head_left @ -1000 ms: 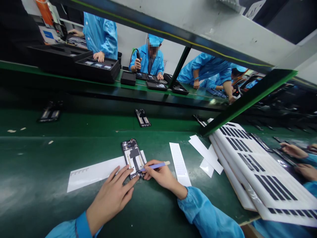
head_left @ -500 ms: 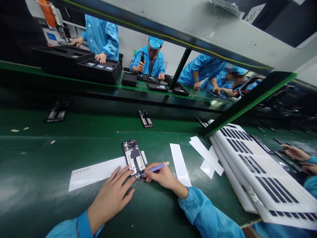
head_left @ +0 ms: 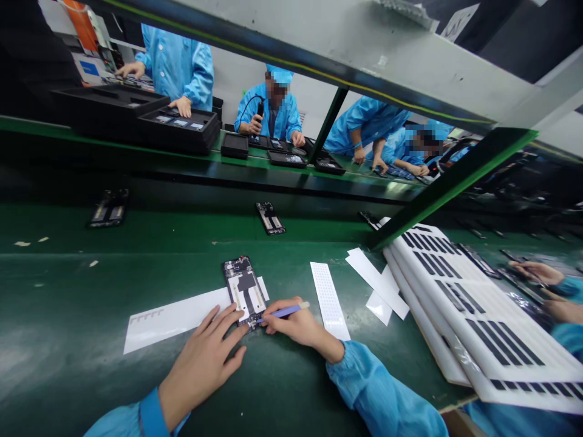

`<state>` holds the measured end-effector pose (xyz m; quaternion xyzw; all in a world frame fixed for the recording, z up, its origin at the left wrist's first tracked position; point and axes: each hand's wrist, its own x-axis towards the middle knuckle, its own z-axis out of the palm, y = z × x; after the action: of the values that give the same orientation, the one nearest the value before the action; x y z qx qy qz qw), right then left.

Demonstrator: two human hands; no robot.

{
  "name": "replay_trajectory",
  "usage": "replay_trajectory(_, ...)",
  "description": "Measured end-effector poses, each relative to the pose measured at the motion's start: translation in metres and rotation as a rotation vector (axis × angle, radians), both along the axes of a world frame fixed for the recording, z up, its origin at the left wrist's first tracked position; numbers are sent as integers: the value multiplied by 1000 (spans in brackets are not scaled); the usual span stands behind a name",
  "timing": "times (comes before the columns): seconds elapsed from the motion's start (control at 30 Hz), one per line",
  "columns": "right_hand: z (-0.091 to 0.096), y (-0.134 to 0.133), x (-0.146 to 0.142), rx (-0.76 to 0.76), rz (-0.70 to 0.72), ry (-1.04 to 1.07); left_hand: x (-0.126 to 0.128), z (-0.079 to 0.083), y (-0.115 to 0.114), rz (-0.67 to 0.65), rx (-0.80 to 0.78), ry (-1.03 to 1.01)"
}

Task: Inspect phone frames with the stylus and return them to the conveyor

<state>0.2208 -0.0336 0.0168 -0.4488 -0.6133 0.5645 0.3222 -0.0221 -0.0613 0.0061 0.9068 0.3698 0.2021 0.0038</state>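
An opened phone (head_left: 246,285), its inner parts bare, lies on the green bench, partly over a white label sheet (head_left: 175,318). My left hand (head_left: 207,358) is open, its spread fingers resting on the phone's lower left edge. In my right hand (head_left: 296,328) is a purple stick-like tool (head_left: 288,311) with a pale end, held like a pen. Its working tip meets the phone's lower end; what it touches there is too small to make out. Right of my right hand lies a white sheet of small round stickers (head_left: 328,297).
White sheets (head_left: 378,279) lie beside a stack of white foam trays with dark slots (head_left: 483,315) on the right. More opened phones (head_left: 270,218) sit along the bench's far strip. A green post (head_left: 450,188) slants at right. Co-workers in blue work beyond, with a co-worker's hands (head_left: 542,276) far right.
The view has shifted slightly. Both my hands keep nearly the same places on the phone, with the tool still at its lower end. A co-worker's hands at far right have moved a little.
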Motion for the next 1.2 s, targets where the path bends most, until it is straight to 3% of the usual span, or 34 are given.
replay_trajectory(0.07, 1, 0, -2, 10, -46, 23, 0, 0, 0, 3, -4, -10)
replay_trajectory(0.13, 3, -1, -5, 64, -181, 15, 1, 0, -1, 44, -7, -59)
replay_trajectory(0.23, 5, -1, -20, 268, -352, -200, 0, -1, -5, 134, -22, -199)
replay_trajectory(0.33, 3, -1, -47, 528, -287, -492, -1, -4, -6, 148, -26, -316)
replay_trajectory(0.4, -1, 2, -64, 612, -221, -588, -2, -6, -5, 160, -29, -346)
replay_trajectory(0.5, -1, 13, -77, 572, -203, -622, -1, -10, -2, 168, -45, -308)
replay_trajectory(0.6, 9, 44, -79, 505, -274, -626, -1, -16, 0, 146, -8, -235)
replay_trajectory(0.73, 30, 125, -86, 525, -446, -698, -5, -25, 3, 121, 67, -163)
replay_trajectory(0.83, 46, 188, -88, 445, -442, -688, -9, -30, 9, 71, 122, -143)
replay_trajectory(0.9, 53, 213, -79, 400, -482, -680, -10, -34, 13, 42, 165, -152)
replay_trajectory(1.03, 52, 220, -41, 301, -658, -829, -11, -38, 18, 15, 208, -143)
replay_trajectory(1.2, 52, 214, -5, 152, -695, -896, -12, -32, 15, 20, 221, -102)
